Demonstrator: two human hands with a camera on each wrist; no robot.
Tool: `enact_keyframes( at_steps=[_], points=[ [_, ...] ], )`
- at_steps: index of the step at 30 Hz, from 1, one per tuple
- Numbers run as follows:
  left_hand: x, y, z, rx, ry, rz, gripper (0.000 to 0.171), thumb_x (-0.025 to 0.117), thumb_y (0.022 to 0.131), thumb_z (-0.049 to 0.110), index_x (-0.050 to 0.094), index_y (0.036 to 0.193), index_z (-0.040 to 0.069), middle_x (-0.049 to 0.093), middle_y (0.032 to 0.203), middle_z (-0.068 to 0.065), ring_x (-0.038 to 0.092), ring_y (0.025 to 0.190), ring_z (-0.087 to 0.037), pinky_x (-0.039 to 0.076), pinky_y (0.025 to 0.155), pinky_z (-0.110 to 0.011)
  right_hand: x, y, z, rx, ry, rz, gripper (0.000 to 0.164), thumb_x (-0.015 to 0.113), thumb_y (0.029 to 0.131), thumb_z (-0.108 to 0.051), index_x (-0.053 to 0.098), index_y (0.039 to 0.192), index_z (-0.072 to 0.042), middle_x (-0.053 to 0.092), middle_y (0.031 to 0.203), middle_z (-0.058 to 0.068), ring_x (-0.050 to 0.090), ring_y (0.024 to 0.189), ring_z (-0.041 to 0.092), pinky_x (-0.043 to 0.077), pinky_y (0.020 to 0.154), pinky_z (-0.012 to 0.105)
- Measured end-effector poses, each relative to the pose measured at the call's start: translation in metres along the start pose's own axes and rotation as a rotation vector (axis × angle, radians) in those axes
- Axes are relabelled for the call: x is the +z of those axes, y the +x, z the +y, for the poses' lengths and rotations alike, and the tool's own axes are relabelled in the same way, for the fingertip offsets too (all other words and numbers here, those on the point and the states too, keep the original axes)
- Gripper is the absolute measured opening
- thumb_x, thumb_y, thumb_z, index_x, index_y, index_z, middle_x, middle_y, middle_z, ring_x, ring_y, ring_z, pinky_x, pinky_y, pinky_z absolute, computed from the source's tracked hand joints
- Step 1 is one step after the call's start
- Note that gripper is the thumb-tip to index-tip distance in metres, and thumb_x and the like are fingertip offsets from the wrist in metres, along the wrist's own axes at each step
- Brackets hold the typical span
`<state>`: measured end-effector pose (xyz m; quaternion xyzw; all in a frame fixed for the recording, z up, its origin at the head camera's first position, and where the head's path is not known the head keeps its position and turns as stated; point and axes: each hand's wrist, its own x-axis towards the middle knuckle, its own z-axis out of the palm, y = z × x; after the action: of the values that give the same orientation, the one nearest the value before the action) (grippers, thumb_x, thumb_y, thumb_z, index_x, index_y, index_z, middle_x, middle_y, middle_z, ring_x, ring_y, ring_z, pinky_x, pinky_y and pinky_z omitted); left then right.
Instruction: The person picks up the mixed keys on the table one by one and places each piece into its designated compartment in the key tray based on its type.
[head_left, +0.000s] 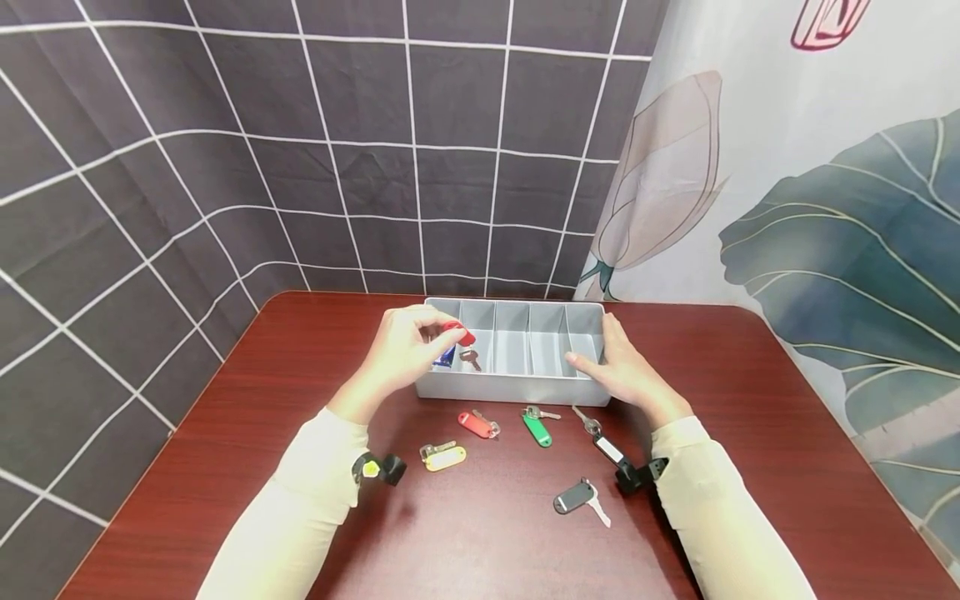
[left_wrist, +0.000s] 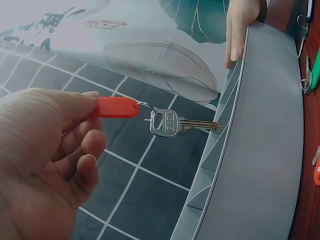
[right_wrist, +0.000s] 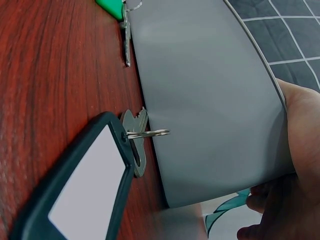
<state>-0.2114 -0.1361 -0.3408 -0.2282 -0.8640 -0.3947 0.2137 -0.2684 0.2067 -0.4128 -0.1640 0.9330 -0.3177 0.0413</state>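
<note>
My left hand (head_left: 405,342) pinches a red key tag (left_wrist: 117,107) between thumb and fingers, over the left part of a grey divided box (head_left: 510,388). From the tag's ring hangs a silver key (left_wrist: 165,123), its blade near the box's rim in the left wrist view. A dark blue item (head_left: 445,357) lies in the leftmost compartment, partly hidden by that hand. At the box's right end, my right hand (head_left: 630,367) holds the wall, with the thumb over the front rim and the fingers along the outer side.
In front of the box lie several tagged keys: a red tag (head_left: 475,424), a yellow tag (head_left: 446,458), a green tag (head_left: 537,430), a black tag with a white label (head_left: 611,451) and a dark grey tag (head_left: 574,497). A tiled curtain (head_left: 360,183) hangs behind the table (head_left: 315,333).
</note>
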Motion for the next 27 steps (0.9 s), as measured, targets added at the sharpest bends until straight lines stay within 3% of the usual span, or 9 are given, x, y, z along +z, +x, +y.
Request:
enact_keyframes(
  at_steps=[7, 16, 27],
  points=[
    [0.005, 0.012, -0.005, -0.02, 0.008, 0.001, 0.008, 0.077, 0.082, 0.018, 0.078, 0.087, 0.011, 0.067, 0.072, 0.005, 0.054, 0.059, -0.01, 0.044, 0.053, -0.026, 0.001, 0.001, 0.0, 0.0, 0.001, 0.009, 0.108, 0.059, 0.089, -0.055, -0.009, 0.149, 0.004, -0.008, 0.157, 0.024, -0.002, 0.145, 0.036, 0.009, 0.114, 0.053],
    [0.021, 0.025, -0.025, -0.087, 0.022, -0.006, 0.014, 0.076, 0.082, 0.018, 0.078, 0.089, 0.007, 0.072, 0.078, -0.003, 0.058, 0.06, -0.012, 0.046, 0.056, -0.027, 0.002, 0.001, 0.004, 0.004, -0.013, 0.013, 0.108, 0.055, 0.089, -0.059, -0.009, 0.149, 0.004, -0.007, 0.157, 0.024, -0.001, 0.145, 0.035, 0.01, 0.114, 0.054],
    [0.044, 0.025, -0.046, -0.135, 0.035, -0.026, 0.013, 0.076, 0.081, 0.017, 0.078, 0.087, 0.006, 0.069, 0.073, -0.002, 0.058, 0.06, -0.012, 0.046, 0.055, -0.025, 0.001, 0.001, 0.002, 0.018, -0.031, 0.006, 0.107, 0.054, 0.09, -0.059, -0.008, 0.15, 0.004, -0.007, 0.157, 0.023, -0.002, 0.145, 0.037, 0.009, 0.113, 0.057]
  ],
)
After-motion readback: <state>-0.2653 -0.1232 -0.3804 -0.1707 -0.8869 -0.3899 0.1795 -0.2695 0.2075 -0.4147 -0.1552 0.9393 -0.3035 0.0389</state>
